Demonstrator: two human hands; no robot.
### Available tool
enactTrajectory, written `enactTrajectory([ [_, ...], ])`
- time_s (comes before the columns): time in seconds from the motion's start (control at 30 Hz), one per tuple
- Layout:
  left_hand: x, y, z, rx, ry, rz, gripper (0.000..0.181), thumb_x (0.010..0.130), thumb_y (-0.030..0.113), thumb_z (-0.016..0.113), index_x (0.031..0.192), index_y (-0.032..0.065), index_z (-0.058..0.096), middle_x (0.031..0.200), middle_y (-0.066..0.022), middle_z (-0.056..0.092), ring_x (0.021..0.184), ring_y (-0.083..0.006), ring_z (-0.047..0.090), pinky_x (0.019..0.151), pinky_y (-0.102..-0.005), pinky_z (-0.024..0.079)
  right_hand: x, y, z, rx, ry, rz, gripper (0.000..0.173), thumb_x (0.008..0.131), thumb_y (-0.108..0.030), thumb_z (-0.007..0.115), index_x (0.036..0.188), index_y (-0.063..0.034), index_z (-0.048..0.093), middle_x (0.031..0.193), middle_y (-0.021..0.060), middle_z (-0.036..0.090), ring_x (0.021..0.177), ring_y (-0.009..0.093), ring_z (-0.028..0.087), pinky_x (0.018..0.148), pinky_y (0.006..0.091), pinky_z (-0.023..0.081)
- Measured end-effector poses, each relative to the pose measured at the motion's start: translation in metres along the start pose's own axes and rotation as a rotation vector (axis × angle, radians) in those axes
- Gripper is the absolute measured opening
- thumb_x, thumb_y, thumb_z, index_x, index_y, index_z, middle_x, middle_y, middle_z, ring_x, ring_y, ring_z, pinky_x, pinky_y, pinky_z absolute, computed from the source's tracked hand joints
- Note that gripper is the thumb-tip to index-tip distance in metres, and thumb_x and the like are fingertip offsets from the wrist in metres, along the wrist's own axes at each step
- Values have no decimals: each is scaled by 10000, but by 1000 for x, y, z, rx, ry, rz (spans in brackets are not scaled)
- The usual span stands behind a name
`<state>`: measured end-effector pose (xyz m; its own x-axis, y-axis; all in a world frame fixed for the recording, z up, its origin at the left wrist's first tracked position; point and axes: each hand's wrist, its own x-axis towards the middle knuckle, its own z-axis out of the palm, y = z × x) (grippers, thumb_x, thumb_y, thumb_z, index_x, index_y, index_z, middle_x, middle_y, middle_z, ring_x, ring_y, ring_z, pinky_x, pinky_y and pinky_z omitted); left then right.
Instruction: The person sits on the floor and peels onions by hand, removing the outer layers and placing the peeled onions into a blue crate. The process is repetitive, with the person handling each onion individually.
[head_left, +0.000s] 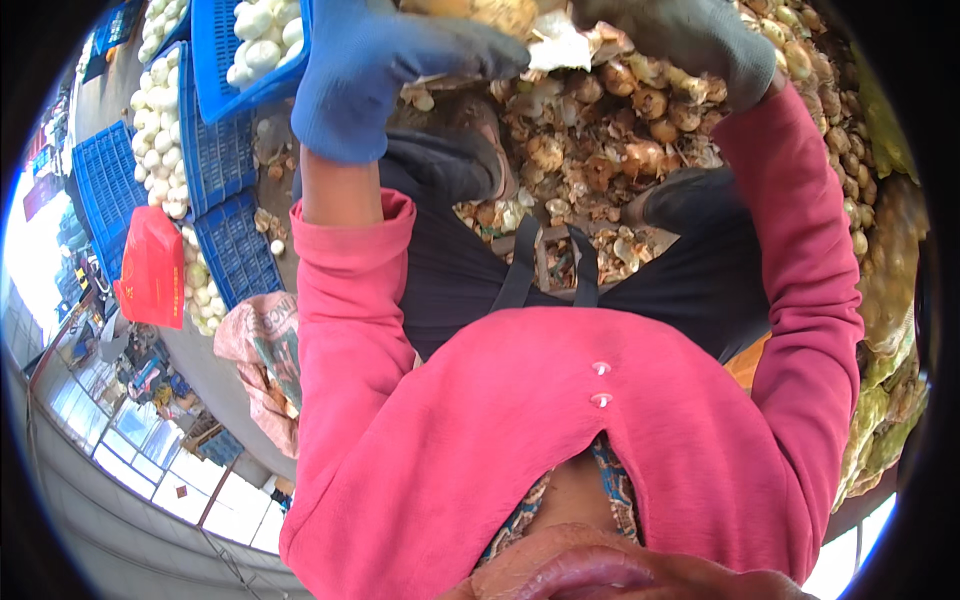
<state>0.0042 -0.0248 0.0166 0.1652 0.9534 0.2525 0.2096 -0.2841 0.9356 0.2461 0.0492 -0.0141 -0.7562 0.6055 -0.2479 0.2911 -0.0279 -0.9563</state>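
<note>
My left hand (352, 79), in a blue knitted glove, reaches up to the top edge of the view. Its thumb side stretches right, with a dark, dirty tip. Just above that tip lies a yellow-brown onion (504, 13), partly cut off by the frame; whether the hand grips it is unclear. My right hand (701, 45) wears a grey, soiled glove, and its fingers are blurred and partly out of view. Between the hands is a pale piece of onion skin (561, 46). Below them, unpeeled onions (651, 103) lie among loose brown skins (577, 157).
Peeled white onions fill a blue plastic crate (214, 82) at upper left. Another blue crate (229, 244) stands below it, near a red bag (152, 266) and a woven sack (259, 352). Onions (814, 82) are heaped at right, beside net sacks (889, 277). My shoes flank the skins.
</note>
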Motion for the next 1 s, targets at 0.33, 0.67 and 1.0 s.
enactTrajectory([
  [0.33, -4, -3, 2, -63, 147, 60, 937, 609, 90, 883, 1457, -64, 516, 1399, -122, 624, 1238, -188, 596, 1079, -337, 471, -9, -19, 4, 18, -85, -44, 112, 903, -141, 745, 962, -53, 778, 705, -8, 696, 492, 61, 562, 441, 223, 424],
  [0.67, -6, 25, 36, -552, 144, -227, 1032, 563, -43, 755, 1538, -30, 420, 1436, -152, 572, 1183, -219, 646, 996, -301, 554, -9, -21, 22, 231, 136, -320, 384, 991, -324, 728, 1268, -59, 715, 967, -25, 704, 802, 38, 595, 624, 215, 461],
  [1.0, -13, 14, 36, -648, 2, -411, 882, 707, -15, 737, 1533, 8, 430, 1393, -134, 607, 1154, -230, 656, 971, -372, 570, -10, -34, 25, 465, 383, -219, 313, 984, -287, 735, 1116, -3, 737, 908, 38, 730, 732, 93, 664, 624, 260, 534],
])
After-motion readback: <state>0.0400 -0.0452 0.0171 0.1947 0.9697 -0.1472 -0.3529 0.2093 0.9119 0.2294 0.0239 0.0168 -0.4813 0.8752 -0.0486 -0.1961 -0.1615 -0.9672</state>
